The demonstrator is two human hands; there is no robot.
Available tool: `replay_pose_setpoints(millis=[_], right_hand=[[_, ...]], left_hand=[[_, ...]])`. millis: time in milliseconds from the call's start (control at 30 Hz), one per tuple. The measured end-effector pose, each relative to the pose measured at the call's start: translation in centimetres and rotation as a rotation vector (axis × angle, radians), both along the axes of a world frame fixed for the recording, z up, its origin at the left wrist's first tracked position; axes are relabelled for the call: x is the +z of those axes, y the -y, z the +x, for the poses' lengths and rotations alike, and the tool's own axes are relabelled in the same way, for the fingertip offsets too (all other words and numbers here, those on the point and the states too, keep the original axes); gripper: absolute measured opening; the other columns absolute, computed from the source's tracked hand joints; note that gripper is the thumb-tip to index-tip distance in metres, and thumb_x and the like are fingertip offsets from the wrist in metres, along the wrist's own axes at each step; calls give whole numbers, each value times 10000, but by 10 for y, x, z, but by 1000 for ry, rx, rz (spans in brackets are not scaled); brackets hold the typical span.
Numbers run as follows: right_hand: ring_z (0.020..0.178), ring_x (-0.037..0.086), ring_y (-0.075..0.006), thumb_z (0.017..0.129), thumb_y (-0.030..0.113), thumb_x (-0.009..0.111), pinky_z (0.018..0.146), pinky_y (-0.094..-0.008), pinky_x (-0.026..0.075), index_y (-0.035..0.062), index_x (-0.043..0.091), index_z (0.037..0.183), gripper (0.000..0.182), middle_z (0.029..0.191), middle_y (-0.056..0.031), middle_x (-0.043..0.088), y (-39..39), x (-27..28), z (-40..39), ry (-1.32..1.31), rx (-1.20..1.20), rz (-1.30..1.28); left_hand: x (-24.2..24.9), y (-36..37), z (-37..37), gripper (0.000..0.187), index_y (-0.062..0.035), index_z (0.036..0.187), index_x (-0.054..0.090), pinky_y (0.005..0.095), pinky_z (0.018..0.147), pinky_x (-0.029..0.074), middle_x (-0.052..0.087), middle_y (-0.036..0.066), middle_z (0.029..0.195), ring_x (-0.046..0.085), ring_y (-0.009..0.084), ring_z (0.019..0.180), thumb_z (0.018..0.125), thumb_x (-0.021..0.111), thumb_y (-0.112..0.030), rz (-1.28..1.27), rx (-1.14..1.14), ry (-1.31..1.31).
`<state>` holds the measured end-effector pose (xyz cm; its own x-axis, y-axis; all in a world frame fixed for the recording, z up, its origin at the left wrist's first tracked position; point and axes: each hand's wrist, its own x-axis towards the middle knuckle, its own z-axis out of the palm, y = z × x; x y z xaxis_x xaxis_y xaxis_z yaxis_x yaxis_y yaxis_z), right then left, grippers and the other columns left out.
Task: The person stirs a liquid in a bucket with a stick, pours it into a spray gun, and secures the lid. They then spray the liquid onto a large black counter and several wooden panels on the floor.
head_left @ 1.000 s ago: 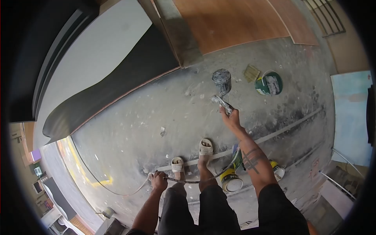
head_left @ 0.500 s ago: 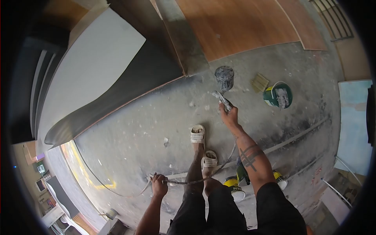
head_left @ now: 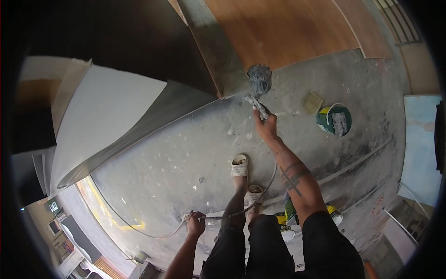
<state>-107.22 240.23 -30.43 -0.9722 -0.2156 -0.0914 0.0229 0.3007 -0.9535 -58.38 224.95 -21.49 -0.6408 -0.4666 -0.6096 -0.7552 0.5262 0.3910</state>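
My right hand [head_left: 265, 122] is closed round the handle of a spray gun [head_left: 258, 106], whose dark, paint-smeared cup [head_left: 259, 80] sits at its far end. The gun is held above the floor, near the corner of a dark panel [head_left: 204, 95]. Low in the view, my left hand [head_left: 196, 223] grips a hose [head_left: 227, 216]. The hose curves past my legs and up toward my right forearm; its other part trails left over the floor.
A curled white-and-grey sheet [head_left: 107, 111] stands at the left. Brown boards [head_left: 283, 32] lie at the top. On the right are a green bucket [head_left: 334, 120] and a yellowish block [head_left: 311, 102]. Yellow-and-black cans [head_left: 333, 215] stand near my legs. My sandalled feet [head_left: 239, 166] are mid-view.
My right hand and the spray gun have moved slightly left and up toward the dark panel. My left hand still holds the hose, now a little farther right and lower. The camera view has shifted.
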Motion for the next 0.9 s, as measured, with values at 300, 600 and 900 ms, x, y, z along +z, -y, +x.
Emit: replay_pose_setpoints(millis=[300,600,900], right_hand=[[765,647,-129,936,172,651,671,-302,511,-32,673,1143,292,879,-103,726,4,7,-55,27,28,-47],[772,621,-96,936,153,659,666,-279,496,-32,672,1154,286,885,-79,720,15,30,-137,59,84,-125],[798,596,-75,954,109,624,717,-256,475,-46,655,1064,193,856,-29,678,24,135,-211,84,118,-293]], left_hand=[[-7,-20,-14,38,-70,826,688,512,1087,392,692,141,877,630,369,945,803,681,-98,139,16,51],[7,-95,-53,128,-63,813,691,546,1096,354,691,159,861,635,382,936,818,709,-189,137,31,173],[-13,-173,-97,253,-66,887,722,493,1152,296,700,195,995,610,359,1100,807,668,-300,-64,-75,429]])
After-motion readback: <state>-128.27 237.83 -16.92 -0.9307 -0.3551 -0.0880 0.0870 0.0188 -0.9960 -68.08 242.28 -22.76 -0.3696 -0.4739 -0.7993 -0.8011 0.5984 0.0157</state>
